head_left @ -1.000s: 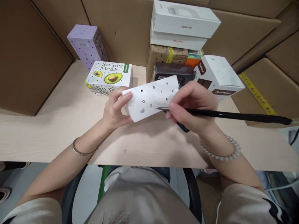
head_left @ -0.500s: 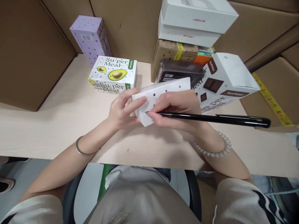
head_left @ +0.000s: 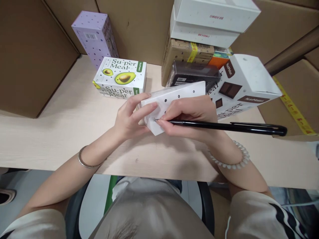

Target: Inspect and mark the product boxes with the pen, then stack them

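My left hand (head_left: 132, 116) grips the left end of a white box (head_left: 185, 92) dotted with small dark rings, tilted above the table. In my right hand (head_left: 191, 114) is a slim black pen (head_left: 231, 126) with a clip, its tip touching the box's white face near my left fingers. The right hand rests against that face and covers part of it. Just behind my left hand lies a white Su-per Meal box (head_left: 122, 75) with avocado pictures. To the right of my right hand stands a white box with chocolate pictures (head_left: 246, 89).
A lilac box (head_left: 91, 36) stands at the back left. Behind my hands are a dark wrapped box (head_left: 195, 73), a brown carton (head_left: 179, 49) and stacked white boxes (head_left: 211, 20). Cardboard walls (head_left: 139, 30) surround the pale table (head_left: 62, 132). An open cardboard box (head_left: 294, 96) is at right.
The pen tip has shifted very slightly on the white box's face. My view has moved a little, so the boxes behind appear slightly displaced. Both grips stay the same.
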Tool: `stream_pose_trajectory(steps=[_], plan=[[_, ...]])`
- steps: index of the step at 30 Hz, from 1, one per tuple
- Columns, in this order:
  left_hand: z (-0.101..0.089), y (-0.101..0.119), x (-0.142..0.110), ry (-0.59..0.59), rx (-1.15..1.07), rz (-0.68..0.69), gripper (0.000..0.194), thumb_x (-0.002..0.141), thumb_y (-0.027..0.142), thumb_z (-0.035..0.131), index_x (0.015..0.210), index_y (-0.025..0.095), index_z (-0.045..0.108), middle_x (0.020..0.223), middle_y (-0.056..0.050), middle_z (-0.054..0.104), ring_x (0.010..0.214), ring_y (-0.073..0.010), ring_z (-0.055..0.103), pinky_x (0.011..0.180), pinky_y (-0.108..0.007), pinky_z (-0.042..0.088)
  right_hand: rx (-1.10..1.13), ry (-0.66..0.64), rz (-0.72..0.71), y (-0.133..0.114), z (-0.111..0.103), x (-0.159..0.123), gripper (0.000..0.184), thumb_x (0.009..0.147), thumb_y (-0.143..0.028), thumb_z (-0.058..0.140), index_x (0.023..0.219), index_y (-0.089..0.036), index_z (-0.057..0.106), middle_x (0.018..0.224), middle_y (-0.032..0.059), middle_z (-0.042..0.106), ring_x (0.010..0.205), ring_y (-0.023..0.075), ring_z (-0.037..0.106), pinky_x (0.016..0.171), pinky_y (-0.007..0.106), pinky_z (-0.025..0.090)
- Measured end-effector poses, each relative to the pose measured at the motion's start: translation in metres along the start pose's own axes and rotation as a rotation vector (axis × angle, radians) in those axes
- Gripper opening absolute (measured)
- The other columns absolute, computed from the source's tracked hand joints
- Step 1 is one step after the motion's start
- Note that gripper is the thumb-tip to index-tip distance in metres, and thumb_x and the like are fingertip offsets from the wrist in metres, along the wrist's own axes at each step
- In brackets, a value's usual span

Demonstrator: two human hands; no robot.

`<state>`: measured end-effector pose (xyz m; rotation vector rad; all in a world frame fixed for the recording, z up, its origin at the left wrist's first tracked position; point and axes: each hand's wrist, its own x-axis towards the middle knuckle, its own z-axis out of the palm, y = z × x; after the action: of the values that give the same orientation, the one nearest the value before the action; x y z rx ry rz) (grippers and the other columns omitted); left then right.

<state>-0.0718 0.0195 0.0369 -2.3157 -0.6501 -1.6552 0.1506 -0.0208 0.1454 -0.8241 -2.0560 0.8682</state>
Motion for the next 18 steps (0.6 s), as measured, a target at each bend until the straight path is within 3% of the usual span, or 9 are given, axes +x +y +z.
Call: stream_pose_trajectory(steps=[4, 10, 14, 18], plan=[[0.0, 0.0, -0.005, -0.047, -0.01, -0.072, 0.079, 0.094, 0.066, 0.077, 0.16, 0.05, 0.037, 0.14, -0.004, 0.064, 0.117, -0.0264, 0.076, 0.093, -0.044, 0.066, -0.029, 0.025, 0.027, 0.0, 0.0, 0.001, 0.025, 0.088, -0.03, 0.081, 0.066, -0.031, 0.069, 0.066, -0.0051, 0.07, 0.059, 0.0154, 0.055, 0.059, 0.035, 0.05], [0.0, -0.005, -0.003, -0.084, 0.022, -0.082, 0.085, 0.089, 0.07, 0.079, 0.157, 0.049, 0.033, 0.136, -0.005, 0.061, 0.116, -0.0291, 0.075, 0.094, -0.048, 0.066, 0.086, 0.072, -0.075, 0.0, -0.003, 0.001, 0.02, 0.086, -0.022, 0.08, 0.07, -0.027, 0.068, 0.067, -0.0058, 0.068, 0.057, 0.0121, 0.056, 0.051, 0.031, 0.043], [-0.004, -0.004, 0.005, -0.071, 0.023, -0.093, 0.087, 0.093, 0.067, 0.076, 0.16, 0.044, 0.027, 0.136, -0.009, 0.057, 0.124, -0.0308, 0.07, 0.099, -0.055, 0.064, 0.009, 0.196, -0.271, 0.007, -0.017, -0.013, 0.024, 0.077, -0.011, 0.083, 0.076, -0.028, 0.066, 0.066, -0.0072, 0.066, 0.051, 0.01, 0.053, 0.046, 0.029, 0.039], [-0.005, -0.004, 0.009, -0.091, 0.002, -0.107, 0.099, 0.086, 0.073, 0.081, 0.159, 0.045, 0.021, 0.14, -0.012, 0.055, 0.128, -0.0342, 0.068, 0.102, -0.061, 0.062, -0.212, 0.114, -0.424, 0.033, -0.033, -0.037, 0.023, 0.082, -0.009, 0.078, 0.083, -0.03, 0.071, 0.063, -0.008, 0.067, 0.045, 0.0096, 0.048, 0.042, 0.027, 0.037]])
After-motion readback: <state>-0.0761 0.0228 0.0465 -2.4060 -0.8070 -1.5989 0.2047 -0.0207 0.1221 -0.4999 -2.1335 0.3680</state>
